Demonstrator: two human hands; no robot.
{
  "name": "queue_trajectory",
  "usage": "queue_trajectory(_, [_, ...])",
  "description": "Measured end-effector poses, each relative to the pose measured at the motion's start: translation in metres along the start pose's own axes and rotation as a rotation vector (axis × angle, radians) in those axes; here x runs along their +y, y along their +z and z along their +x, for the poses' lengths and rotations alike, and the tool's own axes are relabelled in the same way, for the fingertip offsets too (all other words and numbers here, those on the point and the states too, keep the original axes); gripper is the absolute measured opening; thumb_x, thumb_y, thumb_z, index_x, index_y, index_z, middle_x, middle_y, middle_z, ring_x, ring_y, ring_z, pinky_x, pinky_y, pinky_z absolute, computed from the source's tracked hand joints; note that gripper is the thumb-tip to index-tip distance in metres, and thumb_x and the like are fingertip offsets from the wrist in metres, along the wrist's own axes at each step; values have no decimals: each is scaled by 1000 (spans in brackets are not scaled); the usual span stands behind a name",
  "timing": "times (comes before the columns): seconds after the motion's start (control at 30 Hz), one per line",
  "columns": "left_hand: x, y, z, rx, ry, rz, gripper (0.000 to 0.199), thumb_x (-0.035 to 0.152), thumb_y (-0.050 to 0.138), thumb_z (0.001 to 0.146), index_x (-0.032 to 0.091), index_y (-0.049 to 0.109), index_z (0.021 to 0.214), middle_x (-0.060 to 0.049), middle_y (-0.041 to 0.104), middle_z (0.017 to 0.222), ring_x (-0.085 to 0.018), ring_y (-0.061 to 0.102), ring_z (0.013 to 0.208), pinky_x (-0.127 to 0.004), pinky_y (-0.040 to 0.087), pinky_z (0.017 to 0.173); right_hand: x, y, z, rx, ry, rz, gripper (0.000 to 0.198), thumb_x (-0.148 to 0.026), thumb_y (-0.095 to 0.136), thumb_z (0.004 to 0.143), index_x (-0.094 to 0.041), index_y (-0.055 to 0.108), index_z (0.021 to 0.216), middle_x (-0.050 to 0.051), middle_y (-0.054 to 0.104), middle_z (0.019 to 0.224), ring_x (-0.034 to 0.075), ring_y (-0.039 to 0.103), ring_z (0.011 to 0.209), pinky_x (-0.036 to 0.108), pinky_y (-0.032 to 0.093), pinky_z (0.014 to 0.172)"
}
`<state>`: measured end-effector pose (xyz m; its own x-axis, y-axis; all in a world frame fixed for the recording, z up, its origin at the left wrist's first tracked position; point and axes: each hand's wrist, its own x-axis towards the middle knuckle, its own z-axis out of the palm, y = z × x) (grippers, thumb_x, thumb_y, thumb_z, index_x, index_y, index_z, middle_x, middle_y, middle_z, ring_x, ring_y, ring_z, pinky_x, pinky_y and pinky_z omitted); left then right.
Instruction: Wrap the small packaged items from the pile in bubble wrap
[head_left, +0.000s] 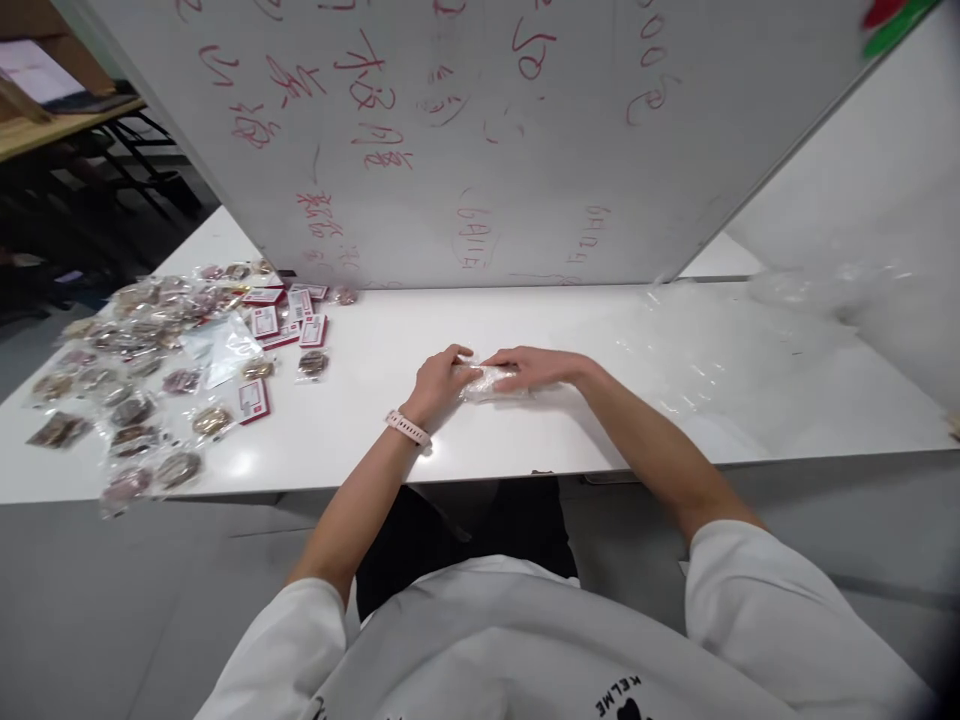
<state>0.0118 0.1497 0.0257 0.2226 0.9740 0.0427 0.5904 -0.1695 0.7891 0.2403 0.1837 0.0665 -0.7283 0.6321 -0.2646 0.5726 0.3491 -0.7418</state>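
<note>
A small bundle of clear bubble wrap (491,385) lies on the white table in front of me; whatever is inside it is hidden. My left hand (444,383), with a pale pink band on the wrist, grips the bundle's left end with bent fingers. From the right, my right hand (529,368) closes over the bundle's top and right side. The two hands nearly meet at its middle.
Several clear-bagged items (180,383) crowd the table's left side, with red-and-white boxes (265,321) among them. Clear plastic sheeting (697,370) spreads over the right side. A whiteboard (480,180) with red writing stands along the back.
</note>
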Motion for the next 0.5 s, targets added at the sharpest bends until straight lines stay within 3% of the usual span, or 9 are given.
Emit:
queue_trajectory(0.17, [8,-5,-4,-181,-16,-304,29,46,74,77,17,75,84,-5,73,85,-19,63,80,-30,46,73,-3,34,-18,180,9,-131,47,-58,65,84,-17,67,107,8,65,106,19,58,86,30,43,74])
queue_trajectory(0.27, [11,-8,-8,-230,-58,-453,39,55,70,81,17,76,90,-7,73,89,-18,63,80,-30,47,73,-7,43,-42,287,-21,-75,38,-55,61,90,-18,65,97,5,65,96,16,56,79,28,41,69])
queue_trajectory(0.33, [10,-8,-8,-180,-58,-517,45,60,62,86,18,75,96,-8,72,90,-18,62,80,-31,48,76,-5,36,-67,365,27,44,37,-55,61,90,-19,65,93,3,64,86,15,55,72,27,40,63])
queue_trajectory(0.4, [9,-7,-5,-139,-62,-527,45,60,60,89,19,74,100,-8,72,91,-18,62,82,-32,49,80,11,15,-97,586,99,173,39,-58,61,89,-19,65,93,2,62,81,14,55,67,25,41,59])
queue_trajectory(0.5, [8,-3,0,-137,-115,-470,41,57,64,87,19,73,100,-8,71,89,-18,61,83,-34,48,82,64,-43,-141,1254,230,143,44,-62,52,93,-18,60,97,2,59,83,13,52,66,25,42,57])
